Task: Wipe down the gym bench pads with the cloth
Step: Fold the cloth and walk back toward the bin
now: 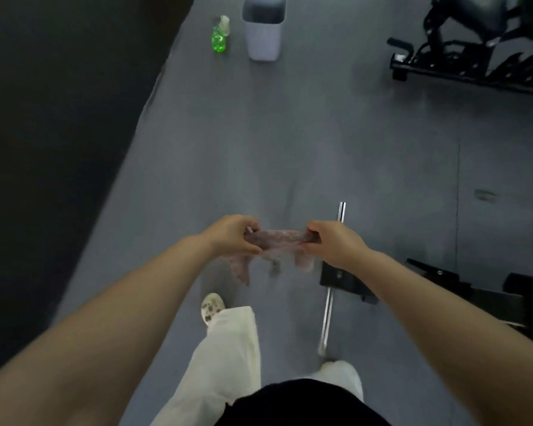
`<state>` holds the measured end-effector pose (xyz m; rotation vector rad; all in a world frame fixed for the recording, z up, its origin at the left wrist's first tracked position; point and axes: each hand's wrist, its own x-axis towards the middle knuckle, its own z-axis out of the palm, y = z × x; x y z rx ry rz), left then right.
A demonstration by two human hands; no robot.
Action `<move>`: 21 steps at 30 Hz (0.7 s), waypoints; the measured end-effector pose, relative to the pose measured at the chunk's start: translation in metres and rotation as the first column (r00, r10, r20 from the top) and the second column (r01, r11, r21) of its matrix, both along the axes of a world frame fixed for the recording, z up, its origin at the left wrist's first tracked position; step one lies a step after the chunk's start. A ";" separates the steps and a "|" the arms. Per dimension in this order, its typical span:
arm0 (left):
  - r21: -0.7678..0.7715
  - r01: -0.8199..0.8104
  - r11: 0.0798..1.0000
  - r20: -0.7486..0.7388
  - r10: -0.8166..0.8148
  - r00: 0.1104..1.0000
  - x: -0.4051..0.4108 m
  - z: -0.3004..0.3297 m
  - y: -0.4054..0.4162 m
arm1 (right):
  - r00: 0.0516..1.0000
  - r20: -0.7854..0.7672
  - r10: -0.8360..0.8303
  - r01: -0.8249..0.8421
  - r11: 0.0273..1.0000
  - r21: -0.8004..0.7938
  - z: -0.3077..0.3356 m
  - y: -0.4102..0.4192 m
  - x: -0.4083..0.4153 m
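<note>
Grey rubber gym floor [290,142], black bench frame [462,290] near right with chrome steel bar [330,302]; pads not visible. Far: grey plastic bin [263,32], green spray bottle [219,40]. Pinkish thin fabric cloth [274,241] stretched mid-air between 2 hands: left hand [231,238] and right hand [333,241] each pinch an end. Looks light, limp; bunch it into a pad before wiping.

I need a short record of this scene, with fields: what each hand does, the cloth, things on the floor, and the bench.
left hand: grips one end of the cloth
right hand: grips the other end
cloth: pinkish, stretched between both hands, corners hanging down, in the air
floor items: green spray bottle beside a pale bin, far ahead
bench frame: dark, lower right, with a chrome bar; pads not clearly visible
</note>
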<state>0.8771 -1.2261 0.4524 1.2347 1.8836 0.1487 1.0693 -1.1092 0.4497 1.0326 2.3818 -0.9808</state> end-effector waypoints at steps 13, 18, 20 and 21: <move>0.091 0.282 0.955 -0.135 -0.269 0.954 -0.238 0.018 0.161 | 0.942 -0.001 -0.334 0.334 0.942 0.015 0.018 0.095 -0.208; 0.100 0.353 0.930 -0.140 -0.339 0.930 -0.312 0.017 0.264 | 0.913 -0.018 -0.408 0.408 0.913 -0.003 -0.008 0.188 -0.274; 0.077 0.402 0.912 -0.134 -0.390 0.911 -0.341 0.017 0.306 | 0.898 0.028 -0.439 0.440 0.898 -0.024 -0.011 0.228 -0.303; 0.081 0.421 0.904 -0.133 -0.408 0.903 -0.356 0.017 0.328 | 0.888 0.041 -0.458 0.460 0.887 -0.033 -0.011 0.245 -0.316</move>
